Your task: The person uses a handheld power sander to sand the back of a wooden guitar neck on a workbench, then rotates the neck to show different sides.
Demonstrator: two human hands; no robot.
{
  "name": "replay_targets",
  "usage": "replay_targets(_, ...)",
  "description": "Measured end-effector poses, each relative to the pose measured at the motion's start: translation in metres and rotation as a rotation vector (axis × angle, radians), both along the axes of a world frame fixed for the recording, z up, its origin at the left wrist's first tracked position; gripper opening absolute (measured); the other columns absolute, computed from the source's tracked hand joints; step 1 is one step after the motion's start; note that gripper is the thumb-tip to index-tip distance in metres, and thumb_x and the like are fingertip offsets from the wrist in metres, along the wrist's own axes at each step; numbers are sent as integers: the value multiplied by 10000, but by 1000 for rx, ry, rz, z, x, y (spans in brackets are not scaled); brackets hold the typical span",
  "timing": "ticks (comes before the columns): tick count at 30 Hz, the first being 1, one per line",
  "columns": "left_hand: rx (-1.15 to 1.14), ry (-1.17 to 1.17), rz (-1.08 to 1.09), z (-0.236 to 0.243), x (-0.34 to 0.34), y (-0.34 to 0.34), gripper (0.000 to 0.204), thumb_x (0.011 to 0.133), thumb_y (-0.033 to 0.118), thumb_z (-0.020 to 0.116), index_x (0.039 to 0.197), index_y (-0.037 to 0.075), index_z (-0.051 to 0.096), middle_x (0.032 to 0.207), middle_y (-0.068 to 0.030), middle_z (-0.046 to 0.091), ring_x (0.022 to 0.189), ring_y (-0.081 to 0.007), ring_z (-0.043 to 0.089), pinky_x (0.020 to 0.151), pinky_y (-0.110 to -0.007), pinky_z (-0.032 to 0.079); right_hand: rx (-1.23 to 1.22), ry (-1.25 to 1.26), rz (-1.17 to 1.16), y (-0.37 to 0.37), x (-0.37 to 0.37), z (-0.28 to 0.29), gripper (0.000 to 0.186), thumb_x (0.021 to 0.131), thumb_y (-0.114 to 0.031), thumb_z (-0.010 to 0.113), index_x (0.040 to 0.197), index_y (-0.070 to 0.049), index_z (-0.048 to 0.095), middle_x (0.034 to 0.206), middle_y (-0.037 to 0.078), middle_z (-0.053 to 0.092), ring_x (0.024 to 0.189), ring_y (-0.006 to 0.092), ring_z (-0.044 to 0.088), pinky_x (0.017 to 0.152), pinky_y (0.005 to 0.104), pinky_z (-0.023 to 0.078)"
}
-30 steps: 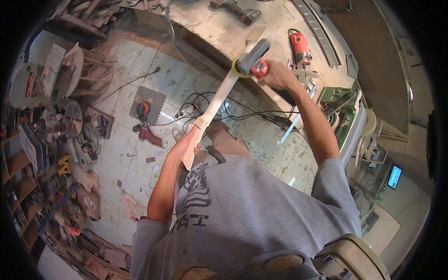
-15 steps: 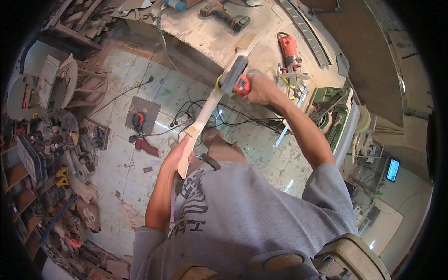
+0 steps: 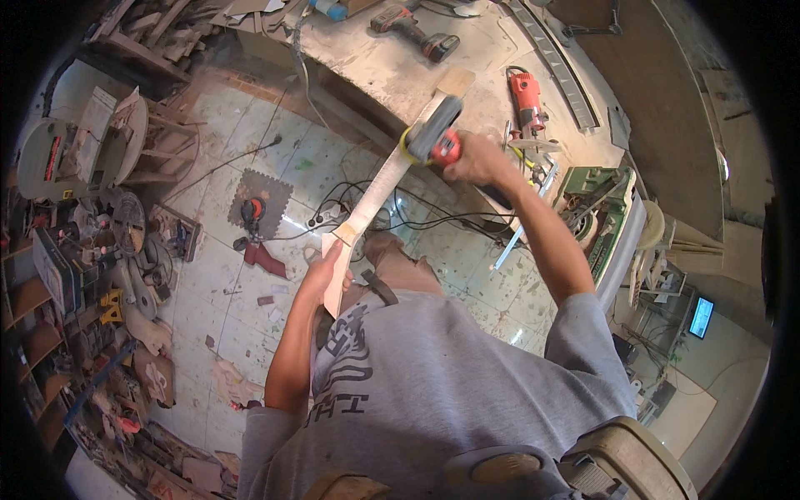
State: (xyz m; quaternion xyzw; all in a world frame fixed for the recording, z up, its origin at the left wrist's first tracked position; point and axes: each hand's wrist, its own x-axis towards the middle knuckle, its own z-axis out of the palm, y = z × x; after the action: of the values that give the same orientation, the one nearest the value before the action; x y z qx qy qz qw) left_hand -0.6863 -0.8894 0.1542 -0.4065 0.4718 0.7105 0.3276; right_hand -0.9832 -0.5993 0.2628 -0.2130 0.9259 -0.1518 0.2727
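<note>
Power tool [image 3: 436, 132] sits slightly further along the wood piece [image 3: 379, 193], toward the bench end, vs half a second ago; the whole view shifted a touch too. Biggest first: tiled floor [image 3: 287, 154], littered with scraps and black cables, then the dusty workbench [image 3: 354, 58] ahead. Green-framed unit [image 3: 578, 177] stands off to the right. Wood piece is long, pale, slanting from near the waist up to the bench, far end over the bench top (can't tell if it actually rests there). Dark mat [image 3: 275, 190] with notched edges lies on the floor, left of the wood. Cordless drill [image 3: 414, 32] lies on the bench, red tool [image 3: 527, 98] to its right. Orange-and-black tool [image 3: 252, 212] is on the mat. Right hand [image 3: 477, 160] is wrapped round the power tool, yellow-rimmed disc over the wood; contact line hidden. Left hand [image 3: 319, 273] grips the wood's near end, fingertips showing on its right side.
</note>
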Motion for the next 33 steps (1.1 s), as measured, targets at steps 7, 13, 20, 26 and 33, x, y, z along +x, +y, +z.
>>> replay_targets(7,-191,221,70,10,-2,14,331,985,292,737,1097,8,609,691,-95,638,452,-178,591,400,-320,496,24,-96,133,-31,71,9,623,637,-311,850,1070,56,593,893,308,697,912,483,694,812,527,550)
replay_targets(13,-343,254,89,15,-2,21,303,942,175,773,1100,-26,612,801,-90,679,521,-150,615,415,-309,514,34,-30,-84,-3,23,1,610,651,-345,846,1115,15,679,998,269,740,985,437,715,895,473,564)
replay_targets(20,-536,322,71,10,1,30,357,920,218,794,1073,-44,606,808,-111,698,551,-165,651,444,-324,524,-1,-77,-269,26,-36,-9,589,611,-378,814,1035,14,699,943,244,747,930,385,735,850,449,561)
replay_targets(26,-699,389,-4,11,2,28,421,905,266,803,1091,-56,606,798,-177,721,593,-245,709,521,-380,546,-199,-17,-195,8,3,2,560,615,-338,826,1018,26,689,954,280,731,912,433,714,844,476,557)
replay_targets(33,-1044,515,-151,-23,17,21,599,904,429,784,1176,-71,598,876,-340,702,827,-533,687,718,-568,539,-66,-25,-109,-8,40,12,639,618,-271,841,1142,37,643,948,273,719,954,437,707,882,467,541)
